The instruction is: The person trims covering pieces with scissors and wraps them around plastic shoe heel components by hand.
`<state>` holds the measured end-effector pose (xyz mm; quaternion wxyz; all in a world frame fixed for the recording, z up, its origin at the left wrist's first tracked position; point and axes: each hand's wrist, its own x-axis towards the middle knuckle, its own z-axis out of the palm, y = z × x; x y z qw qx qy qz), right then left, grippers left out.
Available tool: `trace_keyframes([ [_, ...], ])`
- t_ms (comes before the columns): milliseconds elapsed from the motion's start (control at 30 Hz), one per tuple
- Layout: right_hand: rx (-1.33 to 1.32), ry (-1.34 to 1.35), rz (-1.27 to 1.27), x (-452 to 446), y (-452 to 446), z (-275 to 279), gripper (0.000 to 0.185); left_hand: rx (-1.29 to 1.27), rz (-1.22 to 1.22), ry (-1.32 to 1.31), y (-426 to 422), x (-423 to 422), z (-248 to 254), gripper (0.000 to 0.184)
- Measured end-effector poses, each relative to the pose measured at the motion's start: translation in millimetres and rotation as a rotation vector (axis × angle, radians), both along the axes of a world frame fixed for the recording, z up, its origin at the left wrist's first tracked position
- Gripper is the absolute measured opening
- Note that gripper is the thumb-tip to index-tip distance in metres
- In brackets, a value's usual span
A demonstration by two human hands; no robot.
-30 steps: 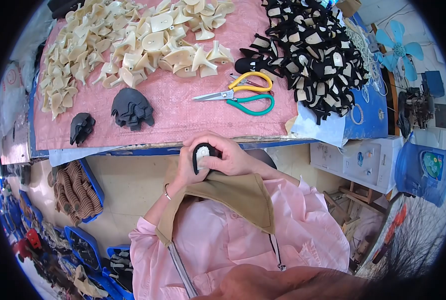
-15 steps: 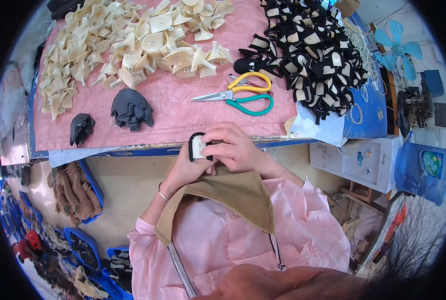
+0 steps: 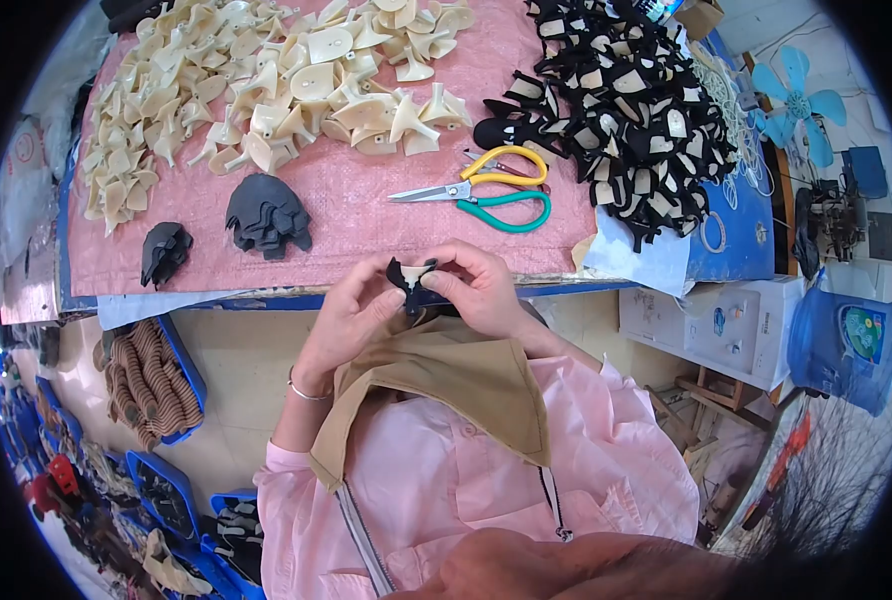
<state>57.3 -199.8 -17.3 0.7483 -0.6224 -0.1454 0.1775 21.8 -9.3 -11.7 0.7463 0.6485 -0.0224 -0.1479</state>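
Between my two hands, at the table's near edge, is a shoe heel (image 3: 411, 284), cream inside and wrapped in black material around its sides. My left hand (image 3: 354, 315) pinches it from the left, thumb against the black part. My right hand (image 3: 478, 293) pinches its upper right rim with thumb and fingers. The narrow black end of the heel points down toward my lap. Beyond my hands lie two stacks of dark cut pieces, a larger stack (image 3: 266, 216) and a smaller stack (image 3: 166, 254). Scissors (image 3: 478, 190) with one yellow and one green handle rest farther right.
Bare cream heels (image 3: 276, 85) are heaped at the back left on a pink woven sheet (image 3: 356, 225). Black-covered heels (image 3: 646, 130) form a pile at the back right. A blue fan (image 3: 798, 102) stands to the right; blue bins (image 3: 181, 375) sit on the floor at left.
The heel has been turned: its white face showed upright before, and now the narrow black end points toward me. My left hand has opened out leftward, and both hands now pinch the heel from opposite sides.
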Motion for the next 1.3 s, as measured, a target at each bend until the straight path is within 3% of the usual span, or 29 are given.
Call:
trace_keyframes([
  [33,0.076,0.102,0.015,0,1,1,0.016,-0.118,-0.040,0.092,-2,0,0,0.035],
  [167,0.159,0.226,0.059,0,0,2,0.017,-0.150,0.057,0.121,-8,-2,-5,0.027],
  [267,0.095,0.186,0.065,-1,2,0,0.014,-0.109,0.100,0.095,-9,-2,-1,0.020],
  [333,-0.103,-0.120,0.078,0,3,-6,0.013,-0.049,0.103,0.076,-6,-3,-5,0.018],
  [367,-0.103,-0.120,0.076,-1,4,-5,0.013,0.010,0.105,0.057,-5,-3,-7,0.017],
  [533,0.102,0.270,0.148,2,3,0,0.016,-0.105,0.146,0.115,-6,-4,-6,0.017],
  [967,0.147,0.247,0.236,7,4,-12,0.020,0.041,0.107,-0.122,-7,-6,-12,0.013],
  [1200,0.120,0.221,0.278,3,2,-6,0.026,0.091,0.111,-0.095,-2,-7,-17,0.013],
  [1300,0.148,0.257,0.259,2,0,-2,0.025,-0.004,0.158,-0.022,0,-6,-16,0.013],
])
